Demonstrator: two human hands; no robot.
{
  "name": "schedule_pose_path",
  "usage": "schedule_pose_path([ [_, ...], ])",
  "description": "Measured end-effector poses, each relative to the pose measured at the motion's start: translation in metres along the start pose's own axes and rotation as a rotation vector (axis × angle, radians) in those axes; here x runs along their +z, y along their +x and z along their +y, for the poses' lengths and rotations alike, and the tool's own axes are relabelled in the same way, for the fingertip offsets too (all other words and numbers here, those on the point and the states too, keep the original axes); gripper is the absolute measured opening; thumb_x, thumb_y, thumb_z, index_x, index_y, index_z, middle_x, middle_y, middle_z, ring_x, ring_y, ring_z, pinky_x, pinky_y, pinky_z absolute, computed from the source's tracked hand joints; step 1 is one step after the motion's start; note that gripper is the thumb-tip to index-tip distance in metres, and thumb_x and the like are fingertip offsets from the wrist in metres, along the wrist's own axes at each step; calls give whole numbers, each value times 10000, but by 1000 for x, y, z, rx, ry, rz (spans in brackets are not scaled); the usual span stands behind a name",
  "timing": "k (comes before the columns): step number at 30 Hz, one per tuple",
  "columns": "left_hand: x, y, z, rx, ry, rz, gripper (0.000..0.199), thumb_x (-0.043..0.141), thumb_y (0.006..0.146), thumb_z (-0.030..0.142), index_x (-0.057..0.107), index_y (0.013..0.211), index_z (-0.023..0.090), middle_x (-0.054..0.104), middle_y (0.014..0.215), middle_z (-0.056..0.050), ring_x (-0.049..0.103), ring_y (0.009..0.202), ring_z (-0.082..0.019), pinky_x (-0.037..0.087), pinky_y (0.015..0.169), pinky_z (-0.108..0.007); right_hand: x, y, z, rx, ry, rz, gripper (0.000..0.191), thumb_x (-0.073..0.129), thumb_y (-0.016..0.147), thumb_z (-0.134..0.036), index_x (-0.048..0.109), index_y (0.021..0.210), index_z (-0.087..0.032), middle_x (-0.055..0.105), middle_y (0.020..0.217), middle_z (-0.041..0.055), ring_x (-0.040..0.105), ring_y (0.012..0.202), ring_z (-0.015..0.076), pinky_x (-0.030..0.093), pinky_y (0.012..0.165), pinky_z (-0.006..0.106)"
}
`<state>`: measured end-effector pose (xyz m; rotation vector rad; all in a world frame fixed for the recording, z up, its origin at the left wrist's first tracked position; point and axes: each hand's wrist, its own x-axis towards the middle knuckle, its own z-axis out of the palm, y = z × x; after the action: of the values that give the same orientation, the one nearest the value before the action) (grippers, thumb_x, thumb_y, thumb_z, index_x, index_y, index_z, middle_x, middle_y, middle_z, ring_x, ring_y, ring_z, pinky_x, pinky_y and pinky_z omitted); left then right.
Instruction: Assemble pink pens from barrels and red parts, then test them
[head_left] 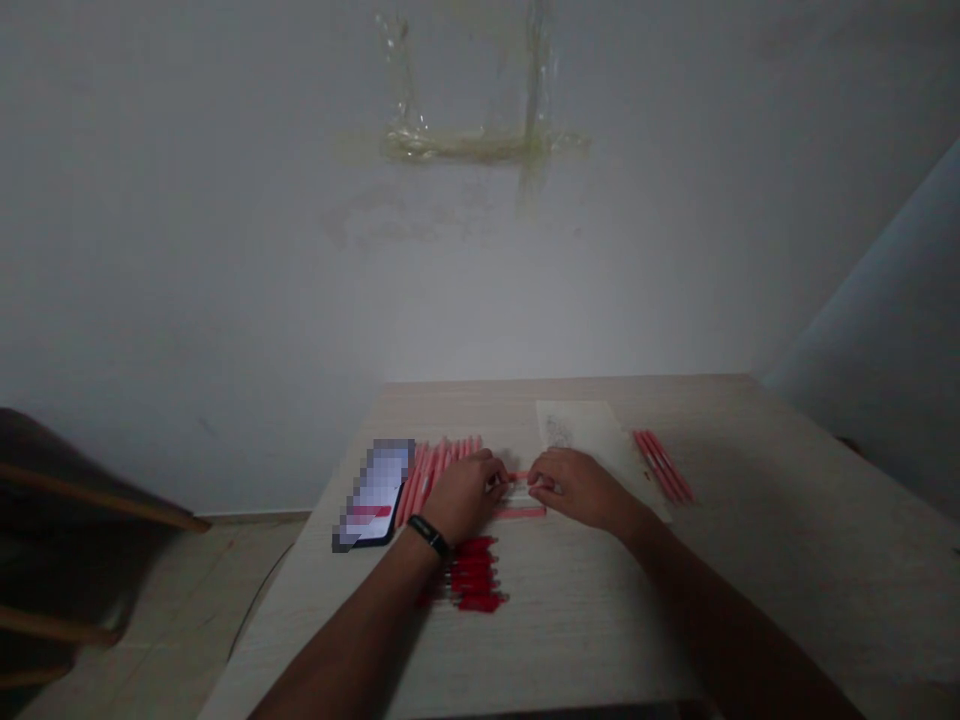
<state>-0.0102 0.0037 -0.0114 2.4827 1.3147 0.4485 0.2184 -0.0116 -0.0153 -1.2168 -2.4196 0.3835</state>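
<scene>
My left hand, with a dark band on its wrist, and my right hand face each other over the table. Both have their fingers pinched on the ends of a slim pink pen, which lies crosswise between them. Its ends are hidden in the fingers. Just below it, a pink pen barrel rests on the table. Beside my left hand lies a row of several pink pens. Under the left wrist are several red pen parts with clear or metallic ends, partly covered by the forearm.
A phone with a lit screen lies at the table's left side. Behind my right hand is a sheet of paper with dark scribbles. Several pink pens lie right of it. The wall stands behind the table.
</scene>
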Motion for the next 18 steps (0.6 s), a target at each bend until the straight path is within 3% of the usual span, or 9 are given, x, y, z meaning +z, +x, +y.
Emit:
schedule_pose_path([
  [5,2,2,-8,-88,34,-29,155,578,871,221,726,909,198,710,936,-69,646,836,-193,442,722,-289,0,0,0,-6,-19,-10,72,633,903,-248,677,902,-191,671,839,25,585,830,170,381,753,269],
  [18,9,4,-17,-113,73,-43,171,577,856,229,741,885,188,723,956,-82,658,879,-207,484,815,-318,-1,0,0,1,-8,-16,69,642,901,-248,675,892,-189,682,853,25,590,832,168,385,764,266],
])
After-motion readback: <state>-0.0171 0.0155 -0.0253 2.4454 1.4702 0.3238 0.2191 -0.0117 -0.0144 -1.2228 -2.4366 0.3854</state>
